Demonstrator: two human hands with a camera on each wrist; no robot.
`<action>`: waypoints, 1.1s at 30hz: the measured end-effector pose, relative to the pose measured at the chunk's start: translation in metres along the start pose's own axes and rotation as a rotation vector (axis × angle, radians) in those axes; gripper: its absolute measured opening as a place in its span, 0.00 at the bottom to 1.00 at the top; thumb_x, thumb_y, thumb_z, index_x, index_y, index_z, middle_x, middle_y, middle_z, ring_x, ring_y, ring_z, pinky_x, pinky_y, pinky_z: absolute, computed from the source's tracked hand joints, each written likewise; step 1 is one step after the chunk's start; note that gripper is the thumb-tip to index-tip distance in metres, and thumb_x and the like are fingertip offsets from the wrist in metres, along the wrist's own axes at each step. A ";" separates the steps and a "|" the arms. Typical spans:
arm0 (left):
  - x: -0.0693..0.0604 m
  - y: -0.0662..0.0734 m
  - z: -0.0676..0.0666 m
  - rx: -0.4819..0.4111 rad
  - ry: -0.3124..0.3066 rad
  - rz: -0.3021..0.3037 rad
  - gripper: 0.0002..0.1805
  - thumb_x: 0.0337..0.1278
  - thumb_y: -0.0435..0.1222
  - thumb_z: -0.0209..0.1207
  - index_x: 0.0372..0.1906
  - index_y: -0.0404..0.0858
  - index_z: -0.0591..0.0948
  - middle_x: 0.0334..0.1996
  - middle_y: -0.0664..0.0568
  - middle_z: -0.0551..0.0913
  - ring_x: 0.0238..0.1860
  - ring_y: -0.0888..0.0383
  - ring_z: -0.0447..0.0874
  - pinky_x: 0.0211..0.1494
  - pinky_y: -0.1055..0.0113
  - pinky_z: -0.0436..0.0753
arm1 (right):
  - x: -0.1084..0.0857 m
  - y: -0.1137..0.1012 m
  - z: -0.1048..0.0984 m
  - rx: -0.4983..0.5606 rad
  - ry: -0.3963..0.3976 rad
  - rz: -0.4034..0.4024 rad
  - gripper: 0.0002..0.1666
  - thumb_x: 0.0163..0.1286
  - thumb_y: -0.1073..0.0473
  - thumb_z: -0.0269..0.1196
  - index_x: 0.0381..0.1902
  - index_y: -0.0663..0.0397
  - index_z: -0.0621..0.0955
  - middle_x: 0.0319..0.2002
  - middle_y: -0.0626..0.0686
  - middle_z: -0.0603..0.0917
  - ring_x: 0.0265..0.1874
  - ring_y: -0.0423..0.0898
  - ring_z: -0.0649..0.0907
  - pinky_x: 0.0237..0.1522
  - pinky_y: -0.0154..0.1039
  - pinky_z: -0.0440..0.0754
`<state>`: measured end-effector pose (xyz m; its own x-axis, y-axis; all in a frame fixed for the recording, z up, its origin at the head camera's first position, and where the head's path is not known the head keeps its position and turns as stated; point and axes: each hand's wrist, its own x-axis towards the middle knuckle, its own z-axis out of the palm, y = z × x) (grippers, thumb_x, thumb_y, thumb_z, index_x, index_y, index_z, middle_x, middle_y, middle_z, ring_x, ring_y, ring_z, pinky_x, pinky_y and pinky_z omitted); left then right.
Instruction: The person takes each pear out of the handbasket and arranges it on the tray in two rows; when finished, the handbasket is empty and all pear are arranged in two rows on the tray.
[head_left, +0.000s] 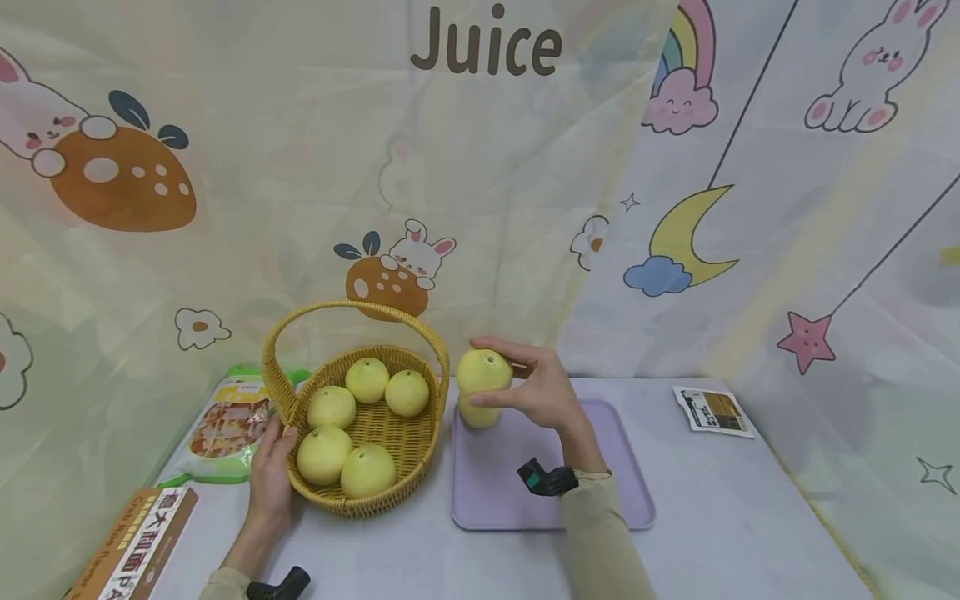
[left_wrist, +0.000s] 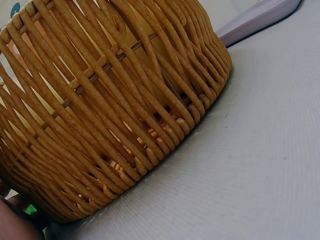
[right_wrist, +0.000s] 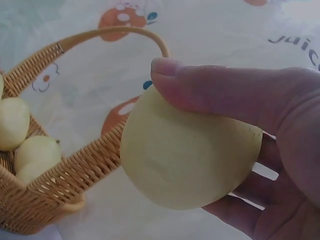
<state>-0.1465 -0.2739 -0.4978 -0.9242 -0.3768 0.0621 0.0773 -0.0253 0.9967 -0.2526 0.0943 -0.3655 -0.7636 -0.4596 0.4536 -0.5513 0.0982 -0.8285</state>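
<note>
1. Basket [head_left: 393, 437], with five fruits [head_left: 367, 471] inside.
2. Lilac tray [head_left: 510, 496], just to its right.
3. Left hand [head_left: 271, 475], gripping the basket's left edge; right hand [head_left: 547, 390], thumb and fingers curved around one fruit [head_left: 477, 368].
4. That fruit, over the tray's far-left corner, above another [head_left: 478, 418].

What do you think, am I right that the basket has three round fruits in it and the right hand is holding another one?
Not quite: the basket has five round fruits in it, not three, as the head view shows. And yes, the right hand is holding another round fruit.
</note>
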 end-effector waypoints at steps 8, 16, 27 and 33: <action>0.000 -0.001 0.000 0.000 -0.002 0.006 0.31 0.88 0.43 0.38 0.87 0.47 0.54 0.87 0.47 0.52 0.86 0.58 0.43 0.88 0.65 0.42 | -0.003 0.014 -0.017 -0.003 -0.001 0.015 0.40 0.49 0.65 0.86 0.63 0.46 0.88 0.62 0.49 0.89 0.62 0.46 0.86 0.58 0.45 0.87; -0.001 -0.001 0.000 -0.002 0.002 -0.011 0.31 0.88 0.44 0.38 0.87 0.48 0.53 0.87 0.50 0.51 0.86 0.59 0.42 0.89 0.61 0.40 | -0.008 0.035 -0.036 0.028 0.006 0.059 0.42 0.49 0.69 0.85 0.64 0.49 0.87 0.64 0.54 0.87 0.61 0.44 0.86 0.56 0.39 0.87; -0.002 0.001 0.001 0.000 -0.005 0.000 0.31 0.88 0.45 0.38 0.87 0.49 0.53 0.87 0.49 0.50 0.86 0.59 0.42 0.88 0.66 0.42 | -0.015 0.065 -0.050 0.008 0.025 0.163 0.40 0.50 0.68 0.84 0.64 0.51 0.87 0.64 0.56 0.86 0.61 0.42 0.85 0.58 0.34 0.85; -0.002 0.001 0.001 0.006 -0.013 -0.009 0.31 0.88 0.47 0.38 0.88 0.51 0.52 0.87 0.51 0.49 0.86 0.59 0.41 0.88 0.64 0.40 | -0.020 0.080 -0.054 0.009 0.023 0.237 0.40 0.51 0.68 0.84 0.64 0.57 0.85 0.66 0.62 0.84 0.57 0.42 0.85 0.57 0.31 0.84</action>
<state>-0.1453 -0.2727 -0.4965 -0.9297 -0.3644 0.0537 0.0665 -0.0226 0.9975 -0.2997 0.1593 -0.4235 -0.8788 -0.4041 0.2538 -0.3530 0.1926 -0.9156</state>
